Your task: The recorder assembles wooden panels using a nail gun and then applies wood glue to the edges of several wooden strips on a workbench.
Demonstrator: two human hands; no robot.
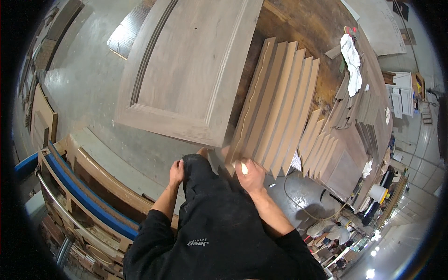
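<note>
At frame centre the right hand (251, 175) was clamped on the near ends of the fanned brown strips (275, 107), left hand (176, 171) curled shut w/ nothing visibly held, so square the ends evenly, prob. w/o tipping the fan.

**A:** where's everything sitting on the bench (298, 28)?

**B:** door panel (186, 70) on the left, fanned stack of boards (277, 102) just right of it. Smaller boards (319, 144) further right, rag (352, 63) behind them. Rack (84, 196) down on the floor, left.
</note>
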